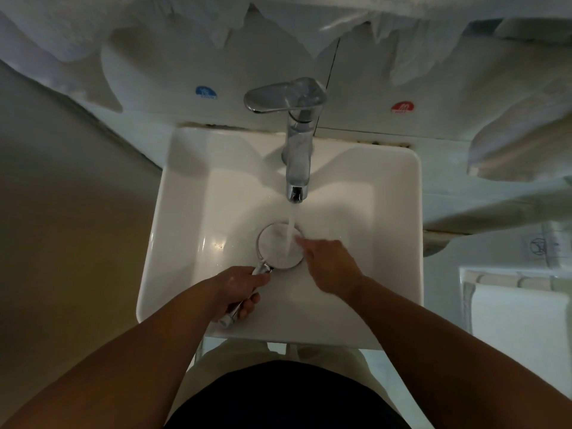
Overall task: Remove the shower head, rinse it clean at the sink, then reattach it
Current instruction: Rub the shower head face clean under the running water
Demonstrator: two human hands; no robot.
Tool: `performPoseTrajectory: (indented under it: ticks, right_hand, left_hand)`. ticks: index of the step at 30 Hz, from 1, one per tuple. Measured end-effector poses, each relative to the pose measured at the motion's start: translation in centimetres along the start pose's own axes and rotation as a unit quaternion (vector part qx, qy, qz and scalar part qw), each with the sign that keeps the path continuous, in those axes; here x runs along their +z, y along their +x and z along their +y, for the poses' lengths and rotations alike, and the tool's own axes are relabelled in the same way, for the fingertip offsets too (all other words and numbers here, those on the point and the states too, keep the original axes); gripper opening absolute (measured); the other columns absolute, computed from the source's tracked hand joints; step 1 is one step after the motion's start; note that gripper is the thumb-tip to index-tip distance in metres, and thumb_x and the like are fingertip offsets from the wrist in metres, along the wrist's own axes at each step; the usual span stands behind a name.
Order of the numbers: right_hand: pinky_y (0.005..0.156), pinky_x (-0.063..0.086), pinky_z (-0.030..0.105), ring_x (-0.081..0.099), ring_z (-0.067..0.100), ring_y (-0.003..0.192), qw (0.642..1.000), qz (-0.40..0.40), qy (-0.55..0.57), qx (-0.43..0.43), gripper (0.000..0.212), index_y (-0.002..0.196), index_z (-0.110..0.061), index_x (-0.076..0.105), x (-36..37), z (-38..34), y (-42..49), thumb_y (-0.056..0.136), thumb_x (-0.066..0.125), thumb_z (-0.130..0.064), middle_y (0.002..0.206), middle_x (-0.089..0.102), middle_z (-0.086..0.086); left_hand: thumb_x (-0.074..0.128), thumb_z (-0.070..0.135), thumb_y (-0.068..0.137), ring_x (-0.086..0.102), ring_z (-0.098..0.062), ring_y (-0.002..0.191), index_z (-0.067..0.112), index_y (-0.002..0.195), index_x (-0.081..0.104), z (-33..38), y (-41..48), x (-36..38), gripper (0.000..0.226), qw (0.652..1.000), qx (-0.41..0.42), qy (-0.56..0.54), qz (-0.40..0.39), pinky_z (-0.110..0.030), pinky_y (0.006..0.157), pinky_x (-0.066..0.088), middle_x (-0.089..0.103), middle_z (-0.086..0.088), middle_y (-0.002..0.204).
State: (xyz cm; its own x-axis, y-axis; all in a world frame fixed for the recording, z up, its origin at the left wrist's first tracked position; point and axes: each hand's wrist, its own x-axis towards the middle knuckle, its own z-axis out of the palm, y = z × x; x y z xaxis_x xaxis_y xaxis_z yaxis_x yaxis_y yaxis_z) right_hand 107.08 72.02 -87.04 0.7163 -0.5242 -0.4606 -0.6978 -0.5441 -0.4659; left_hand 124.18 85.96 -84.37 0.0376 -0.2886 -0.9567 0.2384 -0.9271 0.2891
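A chrome shower head [275, 247] with a round white face lies face up in the white sink [185, 218]. Water runs from the chrome tap [298, 168] straight onto its face. My left hand [240, 289] is closed around the shower head's handle, whose end sticks out below my fingers. My right hand [329, 263] reaches in from the right, its fingertips touching the right side of the wet face. The drain is hidden under the shower head.
The tap's lever [278, 96] points left. A blue cold sticker [205, 92] and a red hot sticker [403, 107] sit on the wall behind. White plastic sheeting [510, 144] hangs at the right and above. A white bin [510, 308] stands at the right.
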Motion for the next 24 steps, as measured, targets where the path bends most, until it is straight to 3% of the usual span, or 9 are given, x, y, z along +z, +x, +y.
performPoseTrajectory:
  ticks: [2, 5, 7, 10, 14, 17, 20, 24]
  right_hand:
    - [0.099, 0.052, 0.040, 0.065, 0.031, 0.117, 0.998, -0.048, 0.014, -0.050, 0.045, 0.151, -0.031, 0.045, 0.7, -0.2, -1.9, 0.106, 0.042, -0.027, 0.136, 0.065, 0.012]
    - [0.099, 0.052, 0.041, 0.065, 0.031, 0.115, 0.998, 0.016, 0.021, 0.053, 0.045, 0.149, -0.034, 0.047, 0.0, 2.9, -1.6, 0.106, 0.041, -0.028, 0.134, 0.067, 0.010]
    - [0.100, 0.052, 0.041, 0.066, 0.030, 0.114, 0.996, 0.016, 0.030, 0.087, 0.045, 0.150, -0.033, 0.046, -0.1, 3.2, -2.2, 0.106, 0.040, -0.028, 0.131, 0.069, 0.008]
    - [0.075, 0.055, 0.033, 0.068, 0.015, 0.080, 0.997, -0.049, 0.043, 0.036, 0.045, 0.152, -0.038, 0.041, 0.0, 2.0, -4.1, 0.108, 0.036, -0.032, 0.097, 0.072, 0.002]
    - [0.093, 0.055, 0.034, 0.070, 0.021, 0.102, 0.994, 0.013, 0.075, 0.073, 0.043, 0.148, -0.035, 0.049, 0.2, 3.1, -4.0, 0.106, 0.042, -0.028, 0.128, 0.071, 0.008]
    - [0.094, 0.053, 0.034, 0.069, 0.020, 0.105, 0.997, -0.047, 0.065, 0.022, 0.043, 0.148, -0.039, 0.047, 0.6, 2.5, -5.0, 0.106, 0.042, -0.031, 0.128, 0.071, 0.006]
    - [0.098, 0.048, 0.027, 0.066, 0.020, 0.116, 0.997, 0.010, 0.060, 0.051, 0.043, 0.147, -0.038, 0.049, 0.2, 3.8, -4.5, 0.105, 0.044, -0.029, 0.136, 0.067, 0.003]
    - [0.084, 0.048, 0.023, 0.070, 0.018, 0.099, 0.996, -0.066, 0.066, -0.003, 0.042, 0.147, -0.038, 0.049, 0.7, 2.1, -5.5, 0.106, 0.043, -0.029, 0.121, 0.074, 0.005]
  left_hand:
    - [0.058, 0.033, 0.101, 0.040, -0.012, 0.039, 0.013, 0.114, 0.062, 0.0, 0.0, 0.0, 0.025, 1.000, 0.000, -0.002, -0.003, -0.022, 0.038, 0.037, 0.051, -0.006, 0.062]
    - [0.058, 0.033, 0.101, 0.040, -0.012, 0.039, 0.012, 0.111, 0.061, 0.0, 0.0, 0.1, 0.023, 1.000, 0.002, -0.006, -0.004, -0.022, 0.038, 0.037, 0.050, -0.006, 0.062]
    - [0.058, 0.033, 0.101, 0.040, -0.012, 0.039, 0.013, 0.102, 0.060, 0.0, 0.1, 0.0, 0.020, 1.000, 0.002, -0.001, -0.003, -0.022, 0.038, 0.037, 0.050, -0.006, 0.062]
    - [0.058, 0.033, 0.101, 0.040, -0.012, 0.040, 0.013, 0.102, 0.061, 0.1, 0.1, -0.2, 0.021, 1.000, 0.000, 0.008, -0.003, -0.022, 0.038, 0.037, 0.050, -0.006, 0.062]
    - [0.058, 0.033, 0.101, 0.040, -0.013, 0.040, 0.012, 0.107, 0.061, 0.1, 0.1, 0.0, 0.022, 1.000, 0.000, 0.001, -0.005, -0.022, 0.038, 0.037, 0.050, -0.007, 0.063]
    - [0.058, 0.033, 0.101, 0.040, -0.013, 0.040, 0.011, 0.107, 0.061, 0.1, 0.2, -0.3, 0.023, 1.000, 0.000, 0.003, -0.005, -0.022, 0.038, 0.036, 0.050, -0.007, 0.062]
    - [0.057, 0.032, 0.101, 0.040, -0.013, 0.039, 0.010, 0.109, 0.060, 0.1, 0.2, -0.1, 0.023, 1.000, 0.001, 0.003, -0.004, -0.022, 0.037, 0.036, 0.049, -0.006, 0.061]
    - [0.057, 0.033, 0.101, 0.040, -0.012, 0.040, 0.012, 0.107, 0.061, 0.0, 0.2, -0.2, 0.022, 1.000, 0.002, 0.000, -0.008, -0.021, 0.038, 0.036, 0.049, -0.005, 0.061]
